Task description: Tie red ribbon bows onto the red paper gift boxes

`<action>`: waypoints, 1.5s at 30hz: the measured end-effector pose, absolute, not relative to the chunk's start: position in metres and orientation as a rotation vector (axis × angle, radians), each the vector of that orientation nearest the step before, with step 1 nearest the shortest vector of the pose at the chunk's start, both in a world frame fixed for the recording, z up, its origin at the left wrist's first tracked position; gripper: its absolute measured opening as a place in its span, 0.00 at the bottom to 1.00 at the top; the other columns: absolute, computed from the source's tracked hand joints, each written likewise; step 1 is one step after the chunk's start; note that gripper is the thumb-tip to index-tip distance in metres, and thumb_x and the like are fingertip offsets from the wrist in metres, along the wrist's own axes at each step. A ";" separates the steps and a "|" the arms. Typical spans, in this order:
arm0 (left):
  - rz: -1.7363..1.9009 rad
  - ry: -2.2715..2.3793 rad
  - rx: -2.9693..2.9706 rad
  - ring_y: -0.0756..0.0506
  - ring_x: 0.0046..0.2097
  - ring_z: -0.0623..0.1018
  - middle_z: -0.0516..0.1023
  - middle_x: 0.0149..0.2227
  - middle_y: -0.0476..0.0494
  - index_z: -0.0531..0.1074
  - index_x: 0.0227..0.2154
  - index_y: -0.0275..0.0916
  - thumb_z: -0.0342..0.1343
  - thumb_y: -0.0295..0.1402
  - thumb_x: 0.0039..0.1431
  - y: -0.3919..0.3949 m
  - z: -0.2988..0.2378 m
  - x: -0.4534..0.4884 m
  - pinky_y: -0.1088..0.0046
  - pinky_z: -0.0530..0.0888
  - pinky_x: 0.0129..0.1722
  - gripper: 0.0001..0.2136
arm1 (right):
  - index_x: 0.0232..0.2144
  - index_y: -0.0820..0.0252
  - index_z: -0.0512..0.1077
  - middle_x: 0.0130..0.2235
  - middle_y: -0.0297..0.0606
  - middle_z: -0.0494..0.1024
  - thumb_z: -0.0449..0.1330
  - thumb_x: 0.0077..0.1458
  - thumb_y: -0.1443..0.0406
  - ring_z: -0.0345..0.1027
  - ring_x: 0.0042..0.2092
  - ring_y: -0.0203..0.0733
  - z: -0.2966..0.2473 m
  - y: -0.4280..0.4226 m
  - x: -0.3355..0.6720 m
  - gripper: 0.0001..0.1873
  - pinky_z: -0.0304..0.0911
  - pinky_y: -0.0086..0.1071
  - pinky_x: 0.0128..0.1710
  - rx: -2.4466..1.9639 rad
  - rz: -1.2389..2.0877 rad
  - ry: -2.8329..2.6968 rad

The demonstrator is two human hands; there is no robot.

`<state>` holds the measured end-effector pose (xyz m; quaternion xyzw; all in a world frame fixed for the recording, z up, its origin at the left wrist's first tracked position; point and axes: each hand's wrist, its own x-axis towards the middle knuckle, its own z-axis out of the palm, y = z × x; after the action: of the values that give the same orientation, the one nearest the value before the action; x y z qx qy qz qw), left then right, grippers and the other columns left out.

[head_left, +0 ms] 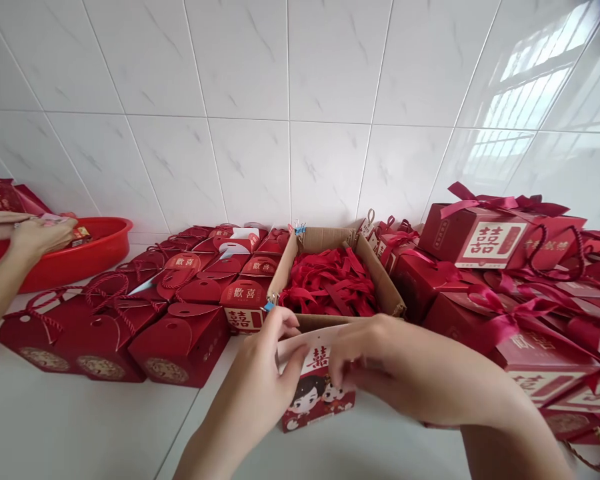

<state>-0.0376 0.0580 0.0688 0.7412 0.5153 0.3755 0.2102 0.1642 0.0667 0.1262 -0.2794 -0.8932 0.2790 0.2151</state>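
A small red and white gift box (320, 400) with two cartoon figures and a red character on its front stands on the table in front of me. My left hand (275, 360) grips its upper left edge, thumb on the front and fingers behind. At the upper right of the same box, my right hand (363, 353) is closed on the edge with bent fingers; its thumb is hidden and the hand is slightly blurred. Just behind, an open cardboard box (387, 287) holds a heap of red ribbons (330, 280).
Rows of red gift boxes (180, 340) stand at left. Boxes with ribbon bows (495, 233) are stacked at right. At far left another person's hands (45, 233) work over a red basin (105, 240). A tiled wall (250, 67) rises behind the table.
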 end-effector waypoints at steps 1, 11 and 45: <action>1.060 1.452 2.023 0.46 0.31 0.78 0.78 0.31 0.48 0.67 0.36 0.43 0.51 0.32 0.61 0.058 0.069 -0.038 0.74 0.73 0.29 0.02 | 0.30 0.58 0.75 0.30 0.32 0.78 0.54 0.53 0.77 0.69 0.31 0.35 0.129 0.066 0.165 0.13 0.62 0.26 0.32 -0.823 0.760 -2.406; 1.575 1.355 1.774 0.49 0.25 0.75 0.77 0.24 0.50 0.74 0.32 0.40 0.60 0.35 0.55 0.046 0.074 -0.037 0.78 0.71 0.23 0.05 | 0.34 0.55 0.74 0.44 0.40 0.72 0.55 0.60 0.70 0.66 0.46 0.42 0.128 0.068 0.150 0.08 0.61 0.38 0.48 -0.827 0.480 -2.241; 1.735 1.101 1.906 0.54 0.30 0.78 0.80 0.31 0.56 0.74 0.35 0.44 0.58 0.26 0.58 0.039 0.076 -0.039 0.83 0.73 0.31 0.06 | 0.41 0.57 0.67 0.36 0.37 0.77 0.57 0.59 0.67 0.72 0.35 0.37 0.115 0.072 0.143 0.06 0.68 0.26 0.31 -0.740 0.515 -2.160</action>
<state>-0.0390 0.0389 0.0757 0.6703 0.3870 0.6103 0.1686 0.1431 0.0717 0.1146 -0.2910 -0.8498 0.2026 0.3900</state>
